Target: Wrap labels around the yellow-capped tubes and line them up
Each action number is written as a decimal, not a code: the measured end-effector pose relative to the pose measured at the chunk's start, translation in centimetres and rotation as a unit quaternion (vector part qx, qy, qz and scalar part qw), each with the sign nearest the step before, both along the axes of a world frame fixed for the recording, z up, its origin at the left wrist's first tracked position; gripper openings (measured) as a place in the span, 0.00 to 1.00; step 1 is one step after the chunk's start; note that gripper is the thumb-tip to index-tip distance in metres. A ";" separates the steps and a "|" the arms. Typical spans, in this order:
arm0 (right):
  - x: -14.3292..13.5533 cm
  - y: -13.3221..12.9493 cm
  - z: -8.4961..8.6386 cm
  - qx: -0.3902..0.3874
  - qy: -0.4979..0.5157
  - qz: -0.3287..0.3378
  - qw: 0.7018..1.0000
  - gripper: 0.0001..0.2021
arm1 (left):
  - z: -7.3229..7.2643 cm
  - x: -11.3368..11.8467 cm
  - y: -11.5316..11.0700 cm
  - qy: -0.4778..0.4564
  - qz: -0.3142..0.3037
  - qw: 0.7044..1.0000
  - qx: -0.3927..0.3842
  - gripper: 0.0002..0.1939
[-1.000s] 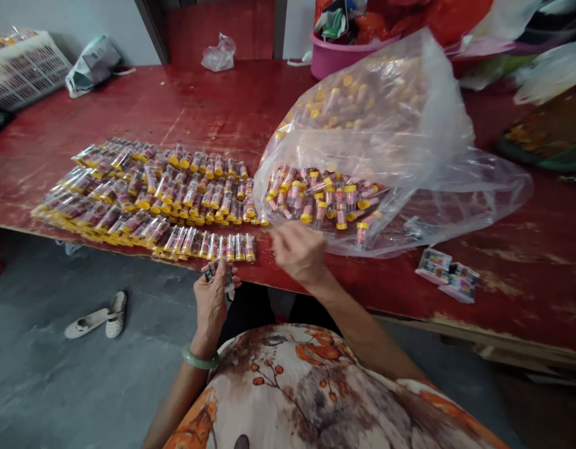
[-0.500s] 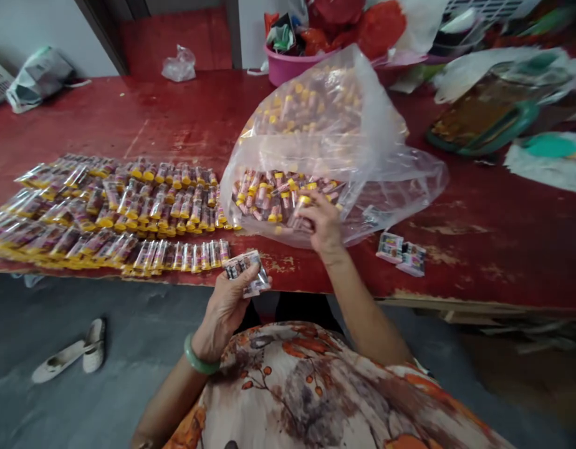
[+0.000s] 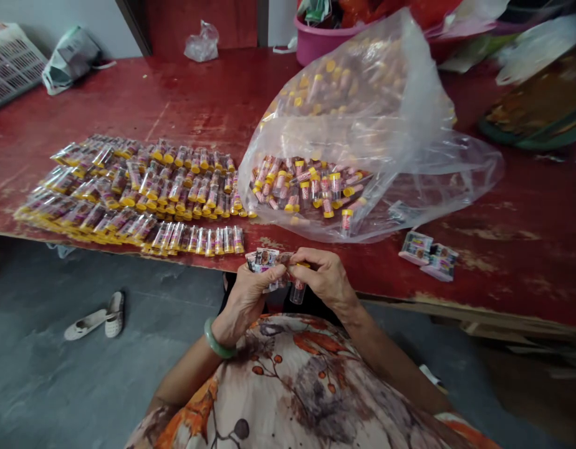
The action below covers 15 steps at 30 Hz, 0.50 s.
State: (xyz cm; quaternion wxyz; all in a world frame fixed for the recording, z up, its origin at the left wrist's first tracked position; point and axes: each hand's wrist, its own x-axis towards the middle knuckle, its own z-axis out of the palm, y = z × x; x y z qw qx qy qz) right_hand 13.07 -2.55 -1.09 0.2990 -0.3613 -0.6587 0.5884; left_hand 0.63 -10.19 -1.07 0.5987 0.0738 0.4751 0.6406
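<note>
Head view: right hand (image 3: 328, 279) pinching clear, yellow-capped tube (image 3: 297, 292), cap uppermost; left hand (image 3: 248, 288) gripping small, flat printed pieces (image 3: 265, 259).

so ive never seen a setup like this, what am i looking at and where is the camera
There's no machine: a person works with two bare hands. The view comes from one camera worn on their head, looking forward and down. On the worn red table, rows of yellow-capped clear tubes lie to the left; a clear plastic bag with more tubes inside lies to the right. The left hand, its wrist in a green bangle, holds small printed packets. The right hand holds one yellow-capped tube.
</note>
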 end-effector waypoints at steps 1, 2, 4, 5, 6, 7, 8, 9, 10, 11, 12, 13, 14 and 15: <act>0.0 0.3 0.2 0.007 -0.005 0.006 1.000 0.06 | 0.1 -0.1 -0.1 -0.003 -0.006 1.000 -0.002 0.18; 0.1 0.5 0.5 0.018 -0.009 0.011 1.000 0.06 | 0.2 -0.3 -0.1 -0.006 -0.009 1.000 -0.003 0.17; 0.2 0.7 1.0 0.034 -0.012 0.012 0.999 0.07 | 0.3 -0.5 -0.1 -0.010 -0.012 1.000 -0.006 0.16; 0.3 0.7 1.2 0.026 -0.013 0.013 0.999 0.08 | 0.3 -0.6 -0.1 -0.011 -0.010 1.000 -0.007 0.16; 0.4 0.6 1.4 0.006 -0.016 0.015 1.000 0.08 | 0.3 -0.7 -0.1 -0.011 -0.004 1.000 -0.006 0.16; 0.5 0.5 1.5 -0.022 -0.020 0.020 0.999 0.08 | 0.3 -0.7 -0.1 -0.009 0.007 1.000 -0.003 0.15; 0.6 0.3 1.6 -0.051 -0.025 0.024 0.998 0.09 | 0.2 -0.7 -0.1 -0.006 0.019 1.000 0.001 0.15; 0.6 0.0 1.6 -0.076 -0.029 0.028 0.996 0.09 | 0.1 -0.6 -0.1 -0.001 0.027 1.000 0.006 0.15; 0.7 -0.2 1.5 -0.091 -0.033 0.028 0.995 0.10 | 0.1 -0.4 -0.2 0.005 0.030 0.999 0.010 0.14; 0.7 -0.3 1.3 -0.096 -0.033 0.025 0.995 0.10 | 0.0 -0.3 -0.2 0.012 0.027 0.999 0.013 0.14; 0.6 -0.4 1.2 -0.092 -0.032 0.022 0.995 0.09 | 0.0 -0.1 -0.3 0.019 0.019 1.000 0.014 0.14; 0.5 -0.4 1.0 -0.082 -0.031 0.019 0.996 0.07 | 0.0 0.1 -0.3 0.026 0.009 1.000 0.014 0.13; 0.4 -0.2 0.8 -0.071 -0.030 0.019 0.997 0.07 | 0.0 0.2 -0.3 0.033 0.002 0.999 0.012 0.13; 0.3 0.1 0.7 -0.062 -0.031 0.025 0.997 0.07 | 0.0 0.2 -0.3 0.040 -0.001 0.999 0.008 0.13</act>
